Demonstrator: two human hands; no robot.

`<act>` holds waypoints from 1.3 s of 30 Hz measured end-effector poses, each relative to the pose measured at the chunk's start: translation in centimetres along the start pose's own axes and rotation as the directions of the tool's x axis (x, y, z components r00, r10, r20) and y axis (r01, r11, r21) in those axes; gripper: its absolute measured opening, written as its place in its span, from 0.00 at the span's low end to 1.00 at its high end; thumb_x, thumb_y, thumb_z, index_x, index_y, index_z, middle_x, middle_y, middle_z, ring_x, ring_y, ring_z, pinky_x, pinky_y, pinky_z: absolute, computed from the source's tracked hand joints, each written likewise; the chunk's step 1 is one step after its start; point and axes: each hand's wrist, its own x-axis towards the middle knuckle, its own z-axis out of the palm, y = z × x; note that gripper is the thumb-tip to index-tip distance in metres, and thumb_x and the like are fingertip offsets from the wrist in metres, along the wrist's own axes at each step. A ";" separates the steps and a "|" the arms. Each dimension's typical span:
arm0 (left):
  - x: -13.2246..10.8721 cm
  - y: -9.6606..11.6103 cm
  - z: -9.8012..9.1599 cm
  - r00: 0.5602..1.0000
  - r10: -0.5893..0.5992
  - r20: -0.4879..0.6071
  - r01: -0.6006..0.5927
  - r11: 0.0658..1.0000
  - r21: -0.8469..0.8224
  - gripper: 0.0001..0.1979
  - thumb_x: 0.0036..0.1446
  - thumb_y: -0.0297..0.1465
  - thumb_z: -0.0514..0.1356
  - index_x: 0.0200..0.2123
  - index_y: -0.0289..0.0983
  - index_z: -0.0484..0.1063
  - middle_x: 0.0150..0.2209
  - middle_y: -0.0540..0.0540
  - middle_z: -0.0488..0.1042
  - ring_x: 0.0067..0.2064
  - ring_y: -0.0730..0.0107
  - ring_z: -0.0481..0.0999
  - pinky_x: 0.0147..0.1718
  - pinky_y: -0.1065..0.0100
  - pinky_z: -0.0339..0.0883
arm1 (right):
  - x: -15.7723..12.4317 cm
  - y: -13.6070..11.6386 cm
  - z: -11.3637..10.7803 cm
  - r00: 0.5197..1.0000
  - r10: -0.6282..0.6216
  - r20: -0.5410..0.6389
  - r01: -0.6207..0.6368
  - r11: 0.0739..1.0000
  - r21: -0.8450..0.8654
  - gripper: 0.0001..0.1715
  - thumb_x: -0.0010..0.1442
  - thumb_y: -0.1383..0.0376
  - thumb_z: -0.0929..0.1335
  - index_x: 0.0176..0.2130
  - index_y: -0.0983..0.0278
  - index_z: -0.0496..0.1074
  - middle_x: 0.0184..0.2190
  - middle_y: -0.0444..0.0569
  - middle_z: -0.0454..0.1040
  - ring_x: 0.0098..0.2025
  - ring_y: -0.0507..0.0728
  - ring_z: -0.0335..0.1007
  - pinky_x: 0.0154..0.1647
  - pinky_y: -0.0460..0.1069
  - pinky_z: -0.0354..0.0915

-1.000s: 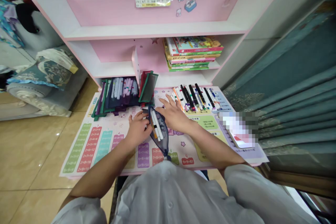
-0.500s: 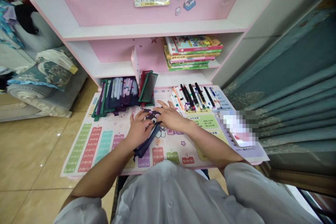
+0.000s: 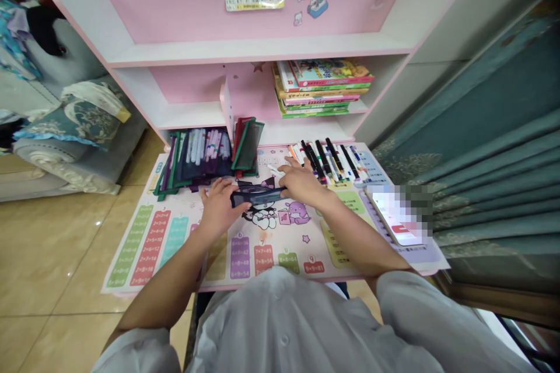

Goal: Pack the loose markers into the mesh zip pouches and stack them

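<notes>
A dark mesh pencil pouch (image 3: 256,195) lies crosswise above the printed desk mat (image 3: 175,233), held at both ends. My left hand (image 3: 221,210) grips its left end with fingers closed round it. My right hand (image 3: 301,180) pinches the right end. Just beyond my right hand a row of several markers and pens (image 3: 326,157) lies on the mat. A stack of filled pouches (image 3: 199,154) sits at the back left of the desk.
The pink and white desk hutch (image 3: 245,49) rises behind, with a pile of books (image 3: 321,87) on its lower shelf. A blurred flat item (image 3: 400,215) lies on the desk's right side. Teal curtains hang at the right; a sofa stands at the left.
The pouch, open and lengthwise with pens showing a second ago, has been turned crosswise and moved away from me. Both hands shifted to its ends.
</notes>
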 end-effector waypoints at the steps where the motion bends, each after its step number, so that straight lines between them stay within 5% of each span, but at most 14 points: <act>1: 0.0 0.0 0.0 1.000 -0.014 0.002 0.014 1.000 0.009 0.22 0.50 0.40 0.68 0.48 0.42 0.74 0.60 0.41 0.70 0.66 0.46 0.60 0.62 0.34 0.47 | 0.0 -0.1 0.0 1.000 0.001 0.000 -0.001 1.000 0.000 0.07 0.57 0.63 0.73 0.37 0.60 0.81 0.61 0.55 0.68 0.70 0.73 0.44 0.63 0.77 0.43; 6: 0.2 -0.2 -0.2 0.999 -0.036 0.000 0.036 0.999 0.023 0.20 0.54 0.37 0.64 0.50 0.42 0.71 0.59 0.39 0.71 0.65 0.47 0.61 0.61 0.34 0.48 | -0.4 -0.3 0.0 1.000 0.014 0.014 -0.013 1.000 -0.023 0.07 0.56 0.65 0.73 0.37 0.61 0.81 0.59 0.56 0.70 0.69 0.73 0.47 0.65 0.75 0.42; 13: 0.6 -1.2 -0.3 0.999 0.023 -0.030 -0.024 0.999 -0.040 0.06 0.52 0.32 0.64 0.36 0.42 0.73 0.53 0.42 0.76 0.63 0.44 0.64 0.59 0.29 0.48 | -0.8 -0.5 0.2 1.000 -0.022 -0.018 0.021 0.999 -0.038 0.06 0.54 0.66 0.74 0.35 0.62 0.81 0.55 0.57 0.73 0.67 0.74 0.50 0.64 0.76 0.40; 22: 0.6 -0.9 -0.3 0.998 0.066 -0.023 -0.067 0.995 -0.072 0.02 0.52 0.28 0.63 0.30 0.42 0.76 0.53 0.42 0.76 0.63 0.44 0.64 0.59 0.28 0.45 | -0.4 -1.5 0.7 0.990 -0.088 -0.106 0.102 0.985 0.136 0.03 0.54 0.65 0.75 0.32 0.61 0.80 0.56 0.53 0.73 0.68 0.70 0.52 0.66 0.74 0.43; 28: 0.6 -1.3 -0.8 0.996 0.084 -0.041 -0.087 0.993 -0.082 0.03 0.51 0.28 0.64 0.29 0.42 0.77 0.53 0.44 0.76 0.63 0.44 0.65 0.59 0.26 0.45 | -0.7 2.4 3.7 0.954 -0.116 -0.276 0.220 0.898 0.382 0.25 0.47 0.55 0.79 0.42 0.64 0.78 0.59 0.59 0.69 0.68 0.70 0.53 0.66 0.65 0.54; 33: 0.6 -1.4 -0.7 0.995 0.085 -0.058 -0.091 0.992 -0.091 0.03 0.51 0.28 0.65 0.27 0.43 0.76 0.53 0.44 0.76 0.63 0.45 0.64 0.59 0.26 0.44 | -1.9 5.6 7.2 0.862 0.022 -0.507 0.246 0.855 0.456 0.20 0.48 0.55 0.78 0.39 0.62 0.78 0.57 0.57 0.71 0.69 0.68 0.52 0.65 0.66 0.56; 39: 0.7 -0.9 -1.2 0.996 0.066 -0.062 -0.071 0.994 -0.078 0.04 0.50 0.27 0.64 0.27 0.43 0.76 0.52 0.43 0.77 0.63 0.43 0.65 0.58 0.26 0.47 | -2.0 6.9 8.5 0.836 0.049 -0.547 0.268 0.833 0.484 0.07 0.57 0.60 0.73 0.34 0.61 0.78 0.56 0.56 0.73 0.68 0.66 0.54 0.65 0.66 0.57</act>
